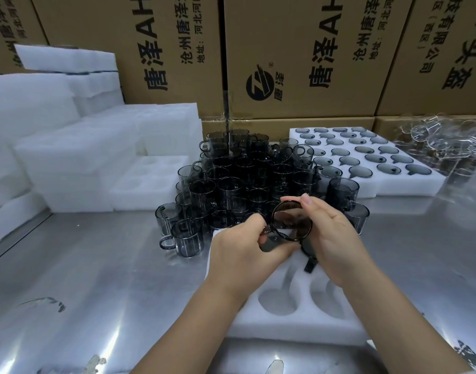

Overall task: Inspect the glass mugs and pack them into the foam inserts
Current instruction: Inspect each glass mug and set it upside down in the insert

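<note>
Gripping a glass mug [292, 224]: left hand [239, 249] fingers curled on handle, right hand [336, 238] fingers clasping rim.

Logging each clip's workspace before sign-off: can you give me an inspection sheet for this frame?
Surface: shiny metal table, scuffed near the front edge.
Job's things: held mug over the near foam insert, its two nearest cavities empty; loose mugs clustered behind; filled foam tray back right.
Clutter: clear glassware far right.
Hands: left hand and right hand both grip the held mug.
Cables: nothing seen.
Surroundings: foam stacks at left, cardboard boxes behind.
</note>
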